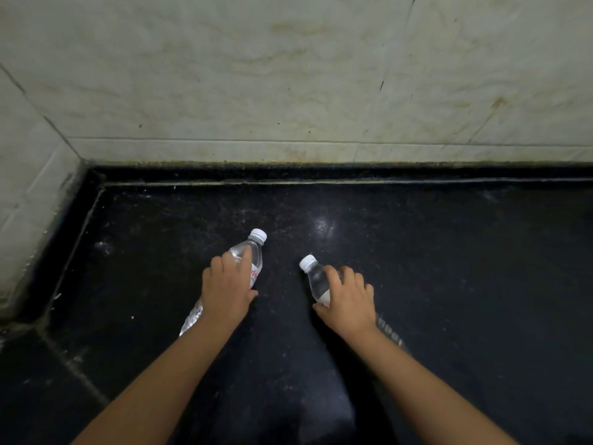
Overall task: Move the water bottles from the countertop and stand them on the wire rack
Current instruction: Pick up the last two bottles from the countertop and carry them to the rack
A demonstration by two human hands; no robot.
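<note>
— Where the two forearms come up from the bottom edge, what does each one end on?

— Each ends on a bottle. The left hand point(227, 285) lies over the middle of the left water bottle point(253, 256), fingers curled across its clear body and thumb at its right side by the red-lettered label — it grips the bottle. The right hand point(348, 298) does the same to the right water bottle point(316, 279): fingers wrapped over it, thumb beneath near the white label band.

— Are the bottles standing?

— No. Both lie tilted low on the black countertop point(449, 252); whether either is lifted clear of the surface cannot be told. The left one slants from lower left to upper right, its ribbed base showing beside the left wrist. The right one slants the other way, its base showing faintly beyond the right wrist. Their white caps point away from the person and lean toward each other, with a gap of bare counter between them.

— And beyond the bottles?

— The speckled dark stone runs on to a raised black lip along the back and left side. Above it rises a pale tiled wall point(288, 75), stained yellowish, with a grimy joint where it meets the counter — the corner sits at the left.
</note>
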